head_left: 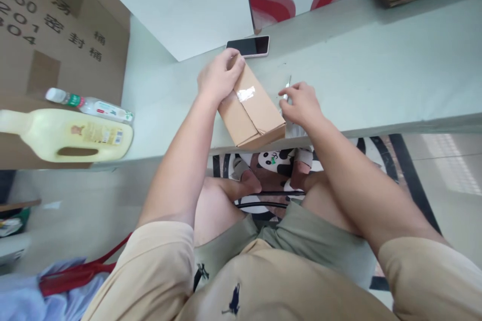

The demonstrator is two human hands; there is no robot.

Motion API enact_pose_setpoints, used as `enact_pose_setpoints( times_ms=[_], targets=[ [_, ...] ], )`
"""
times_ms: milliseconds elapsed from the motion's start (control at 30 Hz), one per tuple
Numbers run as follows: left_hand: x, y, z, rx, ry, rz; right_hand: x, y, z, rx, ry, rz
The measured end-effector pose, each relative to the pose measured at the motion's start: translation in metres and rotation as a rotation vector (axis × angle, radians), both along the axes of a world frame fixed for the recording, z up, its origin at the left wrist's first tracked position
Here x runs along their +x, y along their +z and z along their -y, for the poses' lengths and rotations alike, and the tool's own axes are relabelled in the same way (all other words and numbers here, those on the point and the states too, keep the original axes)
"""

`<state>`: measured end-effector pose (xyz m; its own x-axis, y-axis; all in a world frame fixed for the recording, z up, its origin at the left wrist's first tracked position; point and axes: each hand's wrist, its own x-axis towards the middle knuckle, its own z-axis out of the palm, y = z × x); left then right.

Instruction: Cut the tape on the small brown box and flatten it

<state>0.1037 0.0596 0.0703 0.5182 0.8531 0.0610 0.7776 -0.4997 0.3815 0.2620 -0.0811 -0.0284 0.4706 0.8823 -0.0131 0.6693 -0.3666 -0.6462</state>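
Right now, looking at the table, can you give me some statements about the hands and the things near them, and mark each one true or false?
1. The left hand rests on the far end of the small cardboard box. True.
2. The box is sealed with a strip of clear tape. True.
3. The right hand grips the phone. False: the phone lies untouched beyond the box; the right hand pinches a thin item, too small to identify.
4. The yellow jug stands upright. False: it lies on its side.
5. The box sits at the near edge of the table. True.
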Motion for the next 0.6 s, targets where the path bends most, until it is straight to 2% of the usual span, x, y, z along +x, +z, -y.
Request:
enact_pose_setpoints(
  times_ms=[67, 167, 300, 467, 600],
  targets=[
    [-0.003, 0.001, 0.0, -0.019, 0.009, -0.004, -0.002, -0.001, -0.001, -0.106, 0.046, 0.111],
    [-0.003, 0.003, 0.001, -0.05, 0.008, -0.008, -0.002, 0.001, 0.0, -0.183, 0.019, 0.234],
    [0.0, 0.002, 0.001, -0.117, 0.003, 0.019, 0.007, -0.002, 0.002, -0.24, -0.056, 0.192],
    [0.003, -0.004, -0.003, -0.059, 0.034, 0.151, 0.019, -0.008, 0.005, 0.0, -0.116, 0.15],
    [0.011, -0.002, 0.003, -0.035, 0.058, 0.119, 0.025, -0.008, 0.005, 0.257, -0.087, 0.027]
  ],
)
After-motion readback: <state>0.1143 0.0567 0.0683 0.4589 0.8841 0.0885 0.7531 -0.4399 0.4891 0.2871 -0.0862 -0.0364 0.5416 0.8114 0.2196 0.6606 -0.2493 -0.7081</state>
